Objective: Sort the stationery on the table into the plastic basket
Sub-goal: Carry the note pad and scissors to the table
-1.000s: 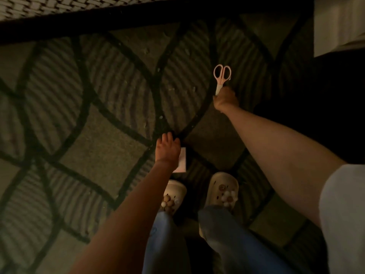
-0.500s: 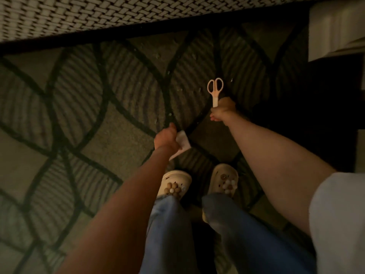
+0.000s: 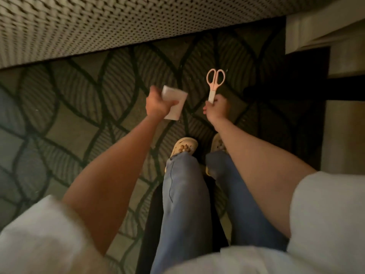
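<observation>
In dim light I look down at a patterned rug. My left hand (image 3: 158,105) grips a small white pad of paper (image 3: 174,101), lifted off the floor. My right hand (image 3: 217,109) holds pink-handled scissors (image 3: 214,82) by the covered blade end, with the handles pointing away from me. Both hands are raised in front of my legs, a short gap between them. No plastic basket is in view.
The dark leaf-patterned rug (image 3: 79,115) covers the floor. A woven textured surface edge (image 3: 98,26) runs across the top. White furniture (image 3: 325,26) stands at the upper right, with a dark gap below it. My jeans and pale clogs (image 3: 183,147) are below the hands.
My left hand has picked the white pad off the rug and raised it. My right hand has risen with the scissors, and the view has tilted up toward the woven surface.
</observation>
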`<state>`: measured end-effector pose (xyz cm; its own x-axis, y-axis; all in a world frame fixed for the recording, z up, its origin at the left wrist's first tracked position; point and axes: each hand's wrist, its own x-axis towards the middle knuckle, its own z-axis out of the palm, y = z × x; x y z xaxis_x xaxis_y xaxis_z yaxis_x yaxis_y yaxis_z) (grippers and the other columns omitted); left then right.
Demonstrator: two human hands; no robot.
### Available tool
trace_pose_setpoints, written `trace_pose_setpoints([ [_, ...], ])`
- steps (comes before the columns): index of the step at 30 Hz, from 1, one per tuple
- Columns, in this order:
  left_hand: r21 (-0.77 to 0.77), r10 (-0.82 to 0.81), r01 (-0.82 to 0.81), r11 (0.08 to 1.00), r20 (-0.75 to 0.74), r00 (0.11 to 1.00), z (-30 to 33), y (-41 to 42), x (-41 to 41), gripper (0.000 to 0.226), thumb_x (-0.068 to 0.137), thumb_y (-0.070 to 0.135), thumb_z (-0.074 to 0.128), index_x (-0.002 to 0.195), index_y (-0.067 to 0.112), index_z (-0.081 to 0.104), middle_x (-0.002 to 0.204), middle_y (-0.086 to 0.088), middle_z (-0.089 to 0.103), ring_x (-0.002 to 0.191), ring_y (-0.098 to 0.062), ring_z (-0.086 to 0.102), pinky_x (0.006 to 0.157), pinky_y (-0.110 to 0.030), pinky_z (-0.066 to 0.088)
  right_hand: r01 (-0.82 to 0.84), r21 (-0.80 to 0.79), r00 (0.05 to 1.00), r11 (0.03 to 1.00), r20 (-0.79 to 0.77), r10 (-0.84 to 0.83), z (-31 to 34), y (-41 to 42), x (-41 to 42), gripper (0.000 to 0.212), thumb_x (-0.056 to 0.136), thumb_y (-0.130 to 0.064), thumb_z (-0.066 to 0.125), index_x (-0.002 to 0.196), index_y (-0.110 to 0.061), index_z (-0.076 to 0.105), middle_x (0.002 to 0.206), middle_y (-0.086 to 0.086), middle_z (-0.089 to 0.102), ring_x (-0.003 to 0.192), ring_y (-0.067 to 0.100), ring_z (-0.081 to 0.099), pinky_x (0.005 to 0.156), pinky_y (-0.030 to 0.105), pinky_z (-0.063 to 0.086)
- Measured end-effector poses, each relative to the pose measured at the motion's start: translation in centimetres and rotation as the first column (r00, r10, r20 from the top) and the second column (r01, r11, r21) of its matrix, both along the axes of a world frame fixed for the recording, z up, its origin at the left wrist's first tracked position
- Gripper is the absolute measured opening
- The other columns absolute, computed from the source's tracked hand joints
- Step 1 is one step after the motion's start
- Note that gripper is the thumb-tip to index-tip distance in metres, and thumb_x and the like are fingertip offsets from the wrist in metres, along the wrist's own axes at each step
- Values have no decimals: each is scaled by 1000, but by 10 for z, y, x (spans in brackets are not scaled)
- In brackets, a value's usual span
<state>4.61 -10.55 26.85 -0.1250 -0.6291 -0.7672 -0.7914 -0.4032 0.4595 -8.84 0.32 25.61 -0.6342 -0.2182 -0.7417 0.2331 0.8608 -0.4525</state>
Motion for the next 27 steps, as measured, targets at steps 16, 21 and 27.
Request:
trace_pose_setpoints([
  [16, -127, 199, -221, 967, -167, 966, 300, 15, -29, 53, 82, 33, 75, 122, 10, 47, 107, 3, 52, 99, -13, 56, 77, -27, 50, 46, -249, 990, 967, -119, -78, 325, 0, 30, 15, 96, -14, 53, 109, -11, 58, 99, 7, 68, 91, 18, 67, 83, 37, 57],
  [21, -143, 128, -174, 974, -285, 950, 360, 18, -31, 53, 84, 34, 73, 121, 7, 45, 113, -4, 55, 104, -19, 59, 86, -34, 54, 104, -437, 973, 893, -144, -183, 410, 9, 21, 4, 99, -13, 47, 102, -13, 49, 78, 1, 59, 59, 7, 58, 55, 14, 49],
  [27, -106, -36, -15, 994, -461, 887, 426, 49, -62, 34, 99, 37, 51, 117, 10, 41, 104, 2, 51, 95, -11, 55, 84, -28, 50, 279, -590, 902, 757, -111, -418, 480, 55, 12, 7, 101, -16, 43, 98, -14, 49, 73, -1, 49, 63, 9, 48, 64, 28, 42],
])
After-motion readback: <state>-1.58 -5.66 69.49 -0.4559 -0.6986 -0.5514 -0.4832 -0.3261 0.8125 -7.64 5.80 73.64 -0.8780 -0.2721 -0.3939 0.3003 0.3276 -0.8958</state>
